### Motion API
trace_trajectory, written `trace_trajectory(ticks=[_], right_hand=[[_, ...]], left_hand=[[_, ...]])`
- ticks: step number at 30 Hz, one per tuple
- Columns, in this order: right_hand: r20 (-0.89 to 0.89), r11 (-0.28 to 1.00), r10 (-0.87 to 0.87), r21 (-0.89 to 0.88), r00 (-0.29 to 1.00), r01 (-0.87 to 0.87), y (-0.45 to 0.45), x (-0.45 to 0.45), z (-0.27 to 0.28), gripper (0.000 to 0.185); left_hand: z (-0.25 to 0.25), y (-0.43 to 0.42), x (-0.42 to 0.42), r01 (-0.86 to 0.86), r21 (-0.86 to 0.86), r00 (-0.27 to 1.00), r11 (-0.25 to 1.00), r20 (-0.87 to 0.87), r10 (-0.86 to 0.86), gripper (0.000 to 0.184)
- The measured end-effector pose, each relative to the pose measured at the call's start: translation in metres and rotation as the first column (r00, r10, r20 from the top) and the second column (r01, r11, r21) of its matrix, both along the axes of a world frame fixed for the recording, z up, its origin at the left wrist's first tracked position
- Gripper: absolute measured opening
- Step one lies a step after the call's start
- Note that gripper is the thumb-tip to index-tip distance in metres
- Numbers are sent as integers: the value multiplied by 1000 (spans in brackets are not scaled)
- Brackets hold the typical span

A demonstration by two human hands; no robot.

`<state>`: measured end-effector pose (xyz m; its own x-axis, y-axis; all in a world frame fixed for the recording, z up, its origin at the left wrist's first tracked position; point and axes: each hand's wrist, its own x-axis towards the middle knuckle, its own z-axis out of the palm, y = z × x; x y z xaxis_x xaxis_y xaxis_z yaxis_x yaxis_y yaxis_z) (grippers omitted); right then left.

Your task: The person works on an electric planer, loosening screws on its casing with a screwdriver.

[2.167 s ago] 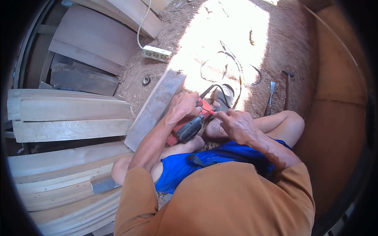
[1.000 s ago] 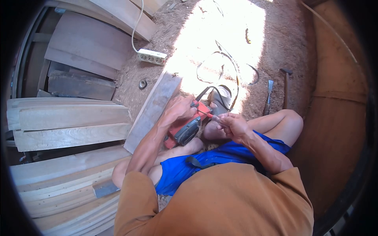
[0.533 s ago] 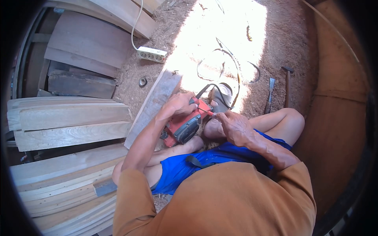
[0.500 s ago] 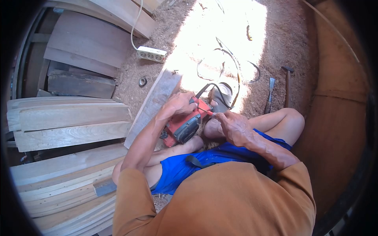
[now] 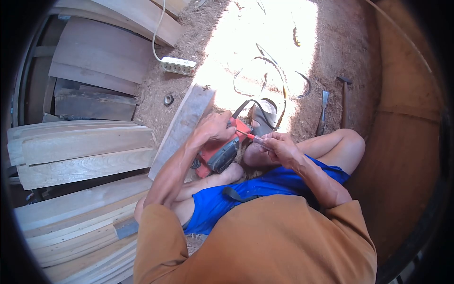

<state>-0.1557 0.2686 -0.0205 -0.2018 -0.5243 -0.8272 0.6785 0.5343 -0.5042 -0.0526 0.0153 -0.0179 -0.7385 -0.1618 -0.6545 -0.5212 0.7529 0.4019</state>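
Observation:
A red and black electric planer (image 5: 224, 152) rests tilted against my bent legs. My left hand (image 5: 215, 128) is closed around its upper part, partly hiding the red body. In my right hand (image 5: 282, 147), the fingers pinch the handle of a screwdriver (image 5: 250, 136) with a red and clear grip. Its thin shaft points left at the planer's red housing, near my left fingers. Whether the tip sits in a screw is too small to tell. The planer's black cord (image 5: 243, 105) loops up from its far end beside my foot.
A long board (image 5: 184, 123) lies left of the planer, with stacked planks (image 5: 90, 142) farther left. On the shavings-covered floor are a white power strip (image 5: 178, 66), a tape roll (image 5: 168, 100), a chisel (image 5: 324, 111) and a hammer (image 5: 345, 97). A brown panel (image 5: 402, 156) stands at right.
My right fingers have shifted back along the screwdriver, showing more of its handle, and the hand has opened out from a fuller grip to a pinch. My left hand stays on the planer.

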Motion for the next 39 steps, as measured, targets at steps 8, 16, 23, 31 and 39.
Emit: trace_trajectory(ticks=[8, 16, 23, 31, 39], right_hand=[[-898, 841, 314, 112, 309, -530, 0, 0, 22, 27], [-980, 792, 153, 45, 127, -609, 10, 11, 13, 39], [-770, 937, 114, -126, 627, -325, 1, 26, -7, 23], [-356, 994, 91, 94, 930, -61, -2, 11, -1, 29], [-928, 725, 373, 278, 20, -630, -6, 17, 22, 28]], left_hand=[[-26, -9, -6, 33, -48, 997, 998, -62, -36, 53], [-30, -25, -19, -43, 159, 996, 986, 87, 29, 49], [-19, -23, -10, -99, 242, 995, 965, 22, 97, 49], [-21, -19, -9, -75, 232, 997, 970, 34, 69, 50], [-16, -22, -9, -101, 277, 995, 955, 20, 99, 49]])
